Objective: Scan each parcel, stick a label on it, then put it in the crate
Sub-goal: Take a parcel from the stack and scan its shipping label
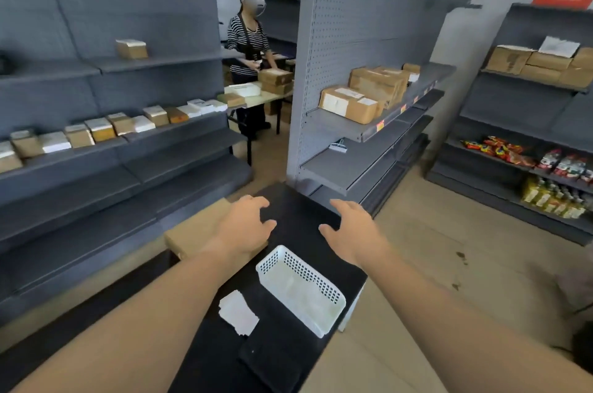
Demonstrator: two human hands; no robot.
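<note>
While left hand [245, 225] hovers over parcel [194, 230], fingers spread, empty, right hand [349, 232] likewise spread, empty, beyond crate [288, 267].

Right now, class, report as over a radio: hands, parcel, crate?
Left hand open over the parcel. Right hand open above the table. Crate on table, looks empty. Nothing in the way.
</note>
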